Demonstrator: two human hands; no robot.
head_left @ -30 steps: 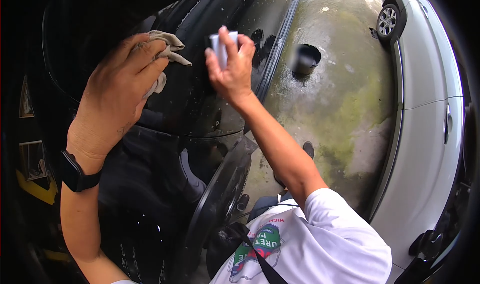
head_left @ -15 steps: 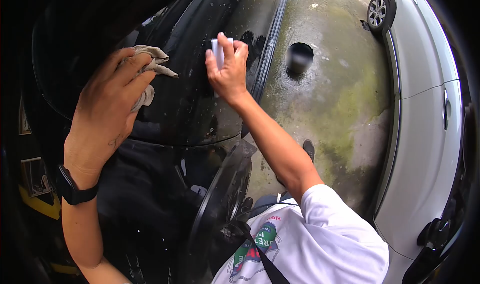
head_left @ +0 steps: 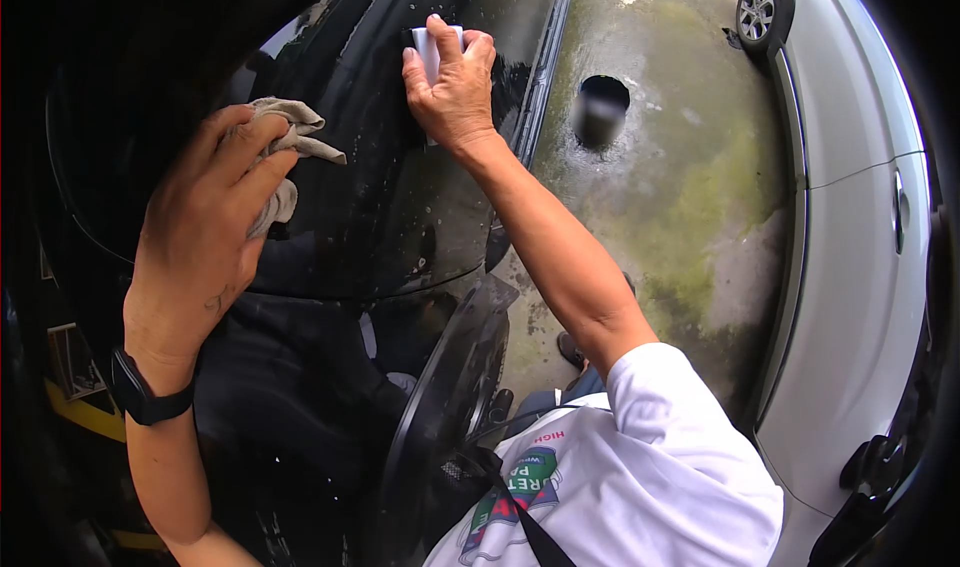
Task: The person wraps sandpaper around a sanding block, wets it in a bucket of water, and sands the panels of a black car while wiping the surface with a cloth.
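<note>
At upper centre we see the right hand [head_left: 452, 89] curled over a pale block [head_left: 428, 57], probably light and firm, best held by its long sides. At left, the left hand [head_left: 200, 222] bunches a soft cloth [head_left: 292, 117]; its palm is hidden, so we can't judge how tightly. Right of the block, the dark panel [head_left: 375, 197] ends, and floor [head_left: 675, 197] leaves room around the bucket [head_left: 600, 117].

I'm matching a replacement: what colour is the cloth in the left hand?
The cloth in the left hand is greyish beige, best seen in the head view.

Block [head_left: 427, 55] on car panel [head_left: 370, 192], right of cloth [head_left: 287, 117]; bucket [head_left: 601, 119] on ground [head_left: 690, 192] farther right.
</note>
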